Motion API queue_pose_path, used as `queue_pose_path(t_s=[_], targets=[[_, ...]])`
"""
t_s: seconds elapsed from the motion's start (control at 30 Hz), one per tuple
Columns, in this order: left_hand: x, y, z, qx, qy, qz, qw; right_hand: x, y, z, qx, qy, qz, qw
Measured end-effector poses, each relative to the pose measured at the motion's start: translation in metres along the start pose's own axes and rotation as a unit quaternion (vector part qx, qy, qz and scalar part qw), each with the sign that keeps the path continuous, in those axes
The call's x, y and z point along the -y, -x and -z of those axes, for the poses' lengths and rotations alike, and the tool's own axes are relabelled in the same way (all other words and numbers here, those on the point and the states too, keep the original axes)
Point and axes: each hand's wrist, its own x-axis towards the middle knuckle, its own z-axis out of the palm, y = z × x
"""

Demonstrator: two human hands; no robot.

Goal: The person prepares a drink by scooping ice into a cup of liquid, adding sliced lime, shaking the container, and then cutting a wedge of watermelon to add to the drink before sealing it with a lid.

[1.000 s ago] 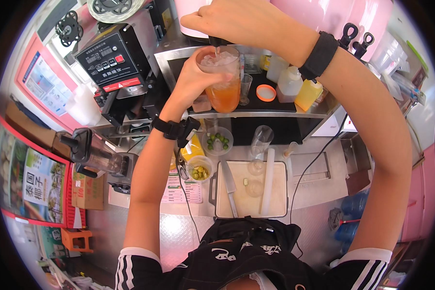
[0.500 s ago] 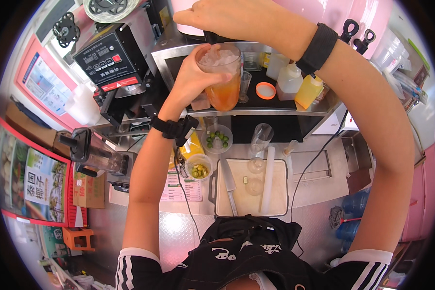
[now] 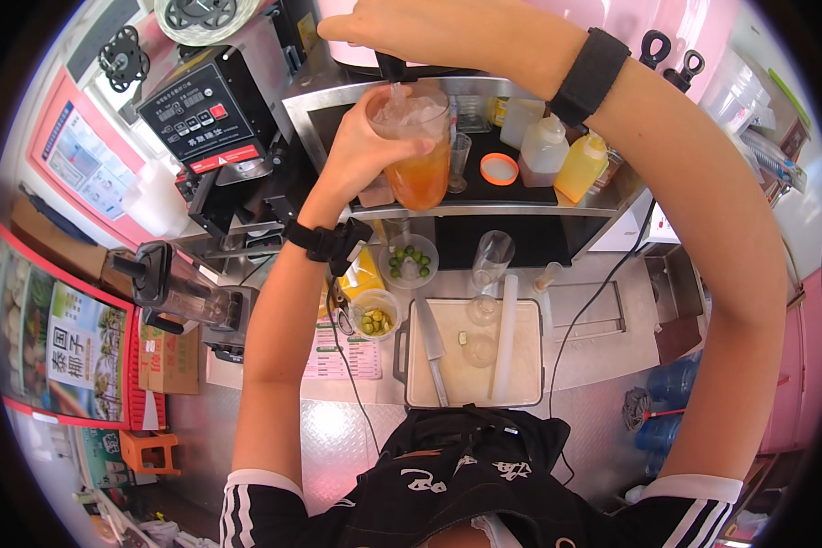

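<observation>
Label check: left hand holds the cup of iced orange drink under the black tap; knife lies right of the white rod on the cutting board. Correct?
No: the head view shows the knife left of the white rod on the cutting board. The rest is right: left hand holding the cup of iced orange drink under the black tap.

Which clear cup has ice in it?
The large cup in the left hand, ice atop orange liquid; the small shelf glass and tall cup lower down show none.
</observation>
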Motion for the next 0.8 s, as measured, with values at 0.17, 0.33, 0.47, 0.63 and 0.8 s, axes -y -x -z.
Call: queue_pose_path(t_s=[0.17,0.33,0.47,0.63,0.8], targets=[[0.001,0.001,0.001,-0.012,-0.016,-0.002,1.000,0.000,0.000,-0.001,0.002,-0.007,-0.006,1.000],[0.006,0.001,0.003,-0.023,-0.011,-0.011,1.000,0.000,-0.002,0.000,0.000,-0.011,-0.002,1.000],[0.001,0.002,0.004,-0.032,-0.019,-0.021,0.999,0.001,0.000,0.004,0.004,-0.019,-0.002,1.000],[-0.005,0.002,0.006,-0.041,-0.024,-0.012,0.999,0.001,-0.002,0.002,0.010,-0.014,-0.011,1.000],[-0.009,0.005,0.006,-0.051,-0.047,-0.006,0.998,0.000,-0.003,0.001,0.014,-0.009,-0.006,1.000]])
